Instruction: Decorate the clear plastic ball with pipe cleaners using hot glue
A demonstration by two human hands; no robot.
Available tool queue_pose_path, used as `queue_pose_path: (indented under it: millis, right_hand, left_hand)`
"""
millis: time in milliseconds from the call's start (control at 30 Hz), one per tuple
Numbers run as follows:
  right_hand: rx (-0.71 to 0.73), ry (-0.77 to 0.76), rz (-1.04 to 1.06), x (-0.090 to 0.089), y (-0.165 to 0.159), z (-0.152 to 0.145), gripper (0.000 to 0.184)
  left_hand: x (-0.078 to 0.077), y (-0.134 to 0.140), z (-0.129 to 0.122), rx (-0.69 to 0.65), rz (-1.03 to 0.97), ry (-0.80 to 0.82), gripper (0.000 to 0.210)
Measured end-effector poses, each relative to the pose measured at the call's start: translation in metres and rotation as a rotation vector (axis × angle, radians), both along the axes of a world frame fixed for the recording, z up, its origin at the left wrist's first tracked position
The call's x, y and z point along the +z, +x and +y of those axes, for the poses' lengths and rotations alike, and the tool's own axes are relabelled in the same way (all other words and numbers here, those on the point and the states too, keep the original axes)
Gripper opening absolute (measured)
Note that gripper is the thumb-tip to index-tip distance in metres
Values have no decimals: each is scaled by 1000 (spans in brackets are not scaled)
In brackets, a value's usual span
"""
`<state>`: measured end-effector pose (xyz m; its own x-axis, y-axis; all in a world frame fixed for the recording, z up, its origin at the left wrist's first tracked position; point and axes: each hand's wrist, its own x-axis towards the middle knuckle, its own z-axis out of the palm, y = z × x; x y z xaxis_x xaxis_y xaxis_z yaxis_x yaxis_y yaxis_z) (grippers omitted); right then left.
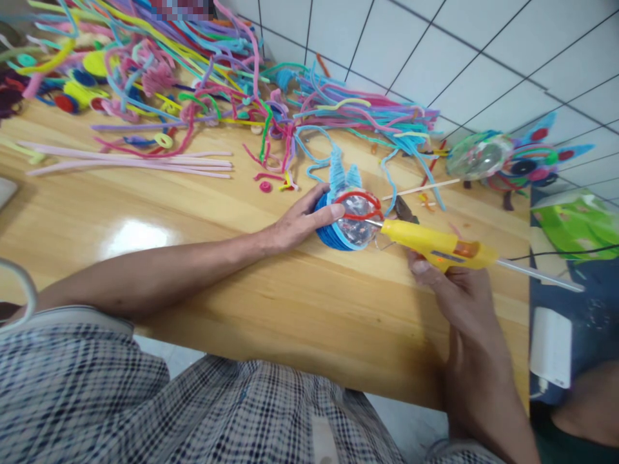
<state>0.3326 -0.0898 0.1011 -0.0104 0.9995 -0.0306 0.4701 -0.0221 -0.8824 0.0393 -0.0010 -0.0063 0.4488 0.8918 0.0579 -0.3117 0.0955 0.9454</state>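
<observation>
Fingers (333, 214) of left hand (293, 225) are clasping the blue-wrapped figure (348, 230) by its side. Probably feeling light, hollow, dentable; coiled wrap (329, 237) likely giving best grip. Beyond these fingers, fuzzy ears (337, 174) are rising; red loop (360, 194) is crossing the clear front (358, 234). Right hand (452, 291) is gripping a yellow glue gun (420, 238) opposite.

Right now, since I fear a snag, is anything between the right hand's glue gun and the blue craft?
Nothing visible. The glue gun in the right hand has its nozzle tip at the red loop on the blue craft; contact is unclear. The left hand grips the craft beyond the tip.
</observation>
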Motion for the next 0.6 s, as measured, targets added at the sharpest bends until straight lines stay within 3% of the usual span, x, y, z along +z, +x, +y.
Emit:
queue_pose_path:
  millis: [200,467,600]
  right_hand:
    - [3,16,-14,2,-1,1,18]
    - [67,-4,25,10,7,1,45]
    - [-72,96,129,24,34,-4,49]
  left_hand:
    - [2,-1,0,-2,6,-22,81]
    - [-6,0,2,-11,1,5,77]
    - [-6,-2,3,5,7,26,77]
